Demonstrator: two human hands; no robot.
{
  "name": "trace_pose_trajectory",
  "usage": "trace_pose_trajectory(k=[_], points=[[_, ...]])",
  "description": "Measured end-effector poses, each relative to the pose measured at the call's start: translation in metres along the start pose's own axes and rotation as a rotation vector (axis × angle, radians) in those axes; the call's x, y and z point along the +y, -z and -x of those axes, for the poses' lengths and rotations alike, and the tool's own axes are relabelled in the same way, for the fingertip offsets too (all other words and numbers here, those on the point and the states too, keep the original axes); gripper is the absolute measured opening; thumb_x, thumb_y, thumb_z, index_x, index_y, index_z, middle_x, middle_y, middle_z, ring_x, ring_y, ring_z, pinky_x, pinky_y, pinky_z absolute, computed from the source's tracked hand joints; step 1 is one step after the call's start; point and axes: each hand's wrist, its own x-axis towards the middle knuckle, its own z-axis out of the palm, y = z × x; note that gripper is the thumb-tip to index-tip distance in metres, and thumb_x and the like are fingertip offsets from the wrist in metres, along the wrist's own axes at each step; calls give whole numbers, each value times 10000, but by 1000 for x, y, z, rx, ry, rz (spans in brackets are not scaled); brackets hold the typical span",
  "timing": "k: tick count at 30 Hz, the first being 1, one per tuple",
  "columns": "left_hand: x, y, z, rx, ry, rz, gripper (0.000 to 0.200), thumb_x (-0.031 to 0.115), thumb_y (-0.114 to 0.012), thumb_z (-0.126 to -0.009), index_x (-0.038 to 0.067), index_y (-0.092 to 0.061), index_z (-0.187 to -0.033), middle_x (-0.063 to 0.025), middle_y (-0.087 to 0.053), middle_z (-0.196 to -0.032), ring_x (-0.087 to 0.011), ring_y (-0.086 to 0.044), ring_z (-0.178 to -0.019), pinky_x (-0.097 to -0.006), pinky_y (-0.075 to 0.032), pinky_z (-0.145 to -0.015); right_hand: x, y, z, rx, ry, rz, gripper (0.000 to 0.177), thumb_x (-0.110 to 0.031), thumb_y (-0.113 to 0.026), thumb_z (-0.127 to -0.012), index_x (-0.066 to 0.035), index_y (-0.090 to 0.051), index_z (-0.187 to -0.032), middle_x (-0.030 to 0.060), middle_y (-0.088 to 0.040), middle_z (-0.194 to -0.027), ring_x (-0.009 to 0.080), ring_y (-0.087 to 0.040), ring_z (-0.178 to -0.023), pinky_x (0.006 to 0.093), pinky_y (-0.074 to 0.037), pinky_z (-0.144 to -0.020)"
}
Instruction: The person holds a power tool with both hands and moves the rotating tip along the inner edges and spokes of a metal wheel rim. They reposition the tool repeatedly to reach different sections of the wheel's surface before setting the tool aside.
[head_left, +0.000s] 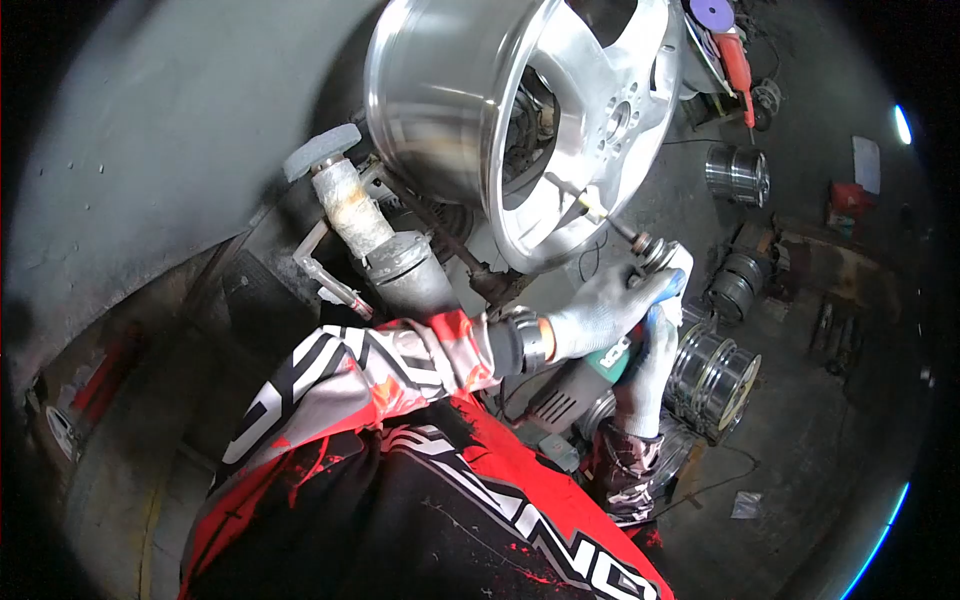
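Observation:
A large polished metal wheel rim [430,90] fills the top middle of the head view, its spoked face turned to the right. My left hand [600,315], in a grey-white glove with a dark band at the wrist, closes round the front of a green and black die grinder [612,362]. My right hand [652,365], gloved too, wraps the grinder's body from the right side. A thin shaft runs from the tool's front up to the left, and its pale tip overlaps the rim's lower spoke edge in this view.
Left of the rim stands a machine [400,265] with a grey abrasive wheel [322,150]. A red power tool [735,65] with a purple disc is at upper right. Several other rims [712,375] lie on the floor at right, where a cable runs. A grey wall [180,110] rises at left.

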Motion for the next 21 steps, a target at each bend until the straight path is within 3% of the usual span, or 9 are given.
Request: trace_pose_trajectory(k=[1,3,4,5,11,14,15,20,21], points=[[-11,-2,4,-23,-164,-89,585,529,-602,-966,4,-638,-1223,-159,-694,-1089,-188,-653,-1017,-331,-497,-893,3,5,7,21,-44,7,407,-265,-596,-1020,-13,-533,-1332,88,-635,-1217,161,-629,-1070,326,-519,-906],[-16,-8,22,-20,-19,-42,574,527,-598,-968,17,-641,-1229,-191,-680,-1121,-237,-654,-1062,-349,-489,-917,-5,5,26,-27,-79,30,434,-248,-603,-1012,-10,-506,-1362,89,-621,-1249,170,-620,-1094,330,-507,-938],[-30,-13,31,108,-349,-600,573,532,-593,-966,26,-645,-1230,-206,-667,-1135,-280,-648,-1084,-370,-480,-933,-4,11,29,-59,-117,-22,584,-151,-659,-963,-6,-397,-1464,112,-594,-1299,194,-603,-1158,349,-497,-994],[-43,-17,31,87,-102,-185,595,539,-588,-968,22,-622,-1259,-196,-668,-1121,-300,-648,-1067,-385,-479,-940,-4,13,32,-59,-116,-22,584,-151,-659,-963,-6,-397,-1464,112,-594,-1299,194,-603,-1158,349,-497,-994],[-12,-12,26,112,118,5,666,606,-604,-933,8,-625,-1226,-174,-690,-1114,-255,-666,-1055,-365,-499,-910,-3,14,22,-96,-114,49,452,-242,-598,-1009,-9,-499,-1382,95,-621,-1271,176,-625,-1111,338,-501,-967],[-14,-7,-1,41,-149,-165,658,603,-596,-933,-7,-646,-1173,-163,-712,-1020,-231,-683,-984,-358,-512,-877,-1,8,1,16,-58,-15,448,-281,-595,-1015,-12,-515,-1365,95,-637,-1234,174,-640,-1074,338,-527,-919],[11,-1,-5,-27,100,-25,652,601,-594,-935,-11,-662,-1147,-165,-714,-1006,-228,-686,-971,-357,-513,-871,-3,4,-3,27,-48,-11,451,-289,-593,-1017,-13,-515,-1364,95,-639,-1229,173,-641,-1070,336,-528,-914],[-8,-5,-7,7,119,-85,667,611,-577,-939,-19,-670,-1139,-181,-717,-998,-235,-688,-973,-352,-516,-862,8,12,-3,-39,-41,-117,484,-213,-631,-999,5,-458,-1395,111,-612,-1272,183,-631,-1110,338,-522,-947],[-22,-6,3,-4,-105,-203,661,609,-573,-942,-13,-668,-1144,-202,-710,-999,-276,-692,-975,-367,-515,-868,9,14,8,-3,-87,-118,510,-198,-631,-996,5,-428,-1418,119,-597,-1290,195,-625,-1122,348,-519,-960]])
